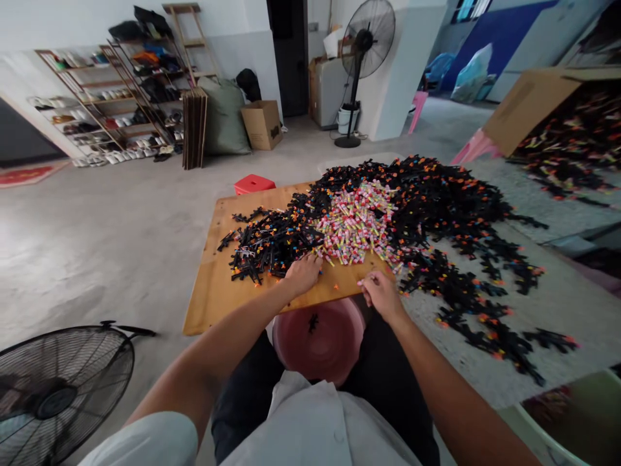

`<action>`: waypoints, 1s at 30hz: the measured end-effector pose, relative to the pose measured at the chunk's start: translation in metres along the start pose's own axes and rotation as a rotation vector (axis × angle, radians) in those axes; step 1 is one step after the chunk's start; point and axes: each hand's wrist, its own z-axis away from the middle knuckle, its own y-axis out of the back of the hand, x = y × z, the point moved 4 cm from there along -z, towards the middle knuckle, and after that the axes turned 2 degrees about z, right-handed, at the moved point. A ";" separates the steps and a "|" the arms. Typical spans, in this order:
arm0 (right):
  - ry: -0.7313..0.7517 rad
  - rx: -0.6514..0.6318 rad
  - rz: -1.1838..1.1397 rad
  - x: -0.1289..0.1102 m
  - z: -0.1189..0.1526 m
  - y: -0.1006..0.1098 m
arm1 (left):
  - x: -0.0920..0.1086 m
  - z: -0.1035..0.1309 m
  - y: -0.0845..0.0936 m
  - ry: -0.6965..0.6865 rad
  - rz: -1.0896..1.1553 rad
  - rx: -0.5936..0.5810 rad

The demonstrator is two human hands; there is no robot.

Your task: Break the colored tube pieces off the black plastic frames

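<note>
My left hand [305, 273] rests at the front edge of a heap of small black toy guns [272, 243] with orange and blue tips. Its fingers curl downward where the guns meet a pile of little pink, white and yellow tubes [356, 220]; what they grip is hidden. My right hand [381, 296] is closed in a pinch above the front edge of the wooden board [208, 285], and anything between its fingertips is too small to make out. Below, a pink basin [320, 349] sits between my legs, with one black piece [313, 322] inside.
More black toy guns [436, 188] spread across the grey tabletop [557, 285] on the right. A tipped cardboard box [538, 103] spills similar pieces. A floor fan [53, 401] stands at lower left, a pale green tub [577, 414] at lower right, and a red stool [255, 184] behind the board.
</note>
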 end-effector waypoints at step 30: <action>-0.037 -0.081 -0.677 -0.059 0.037 -0.057 | -0.032 0.006 0.051 0.379 1.615 0.668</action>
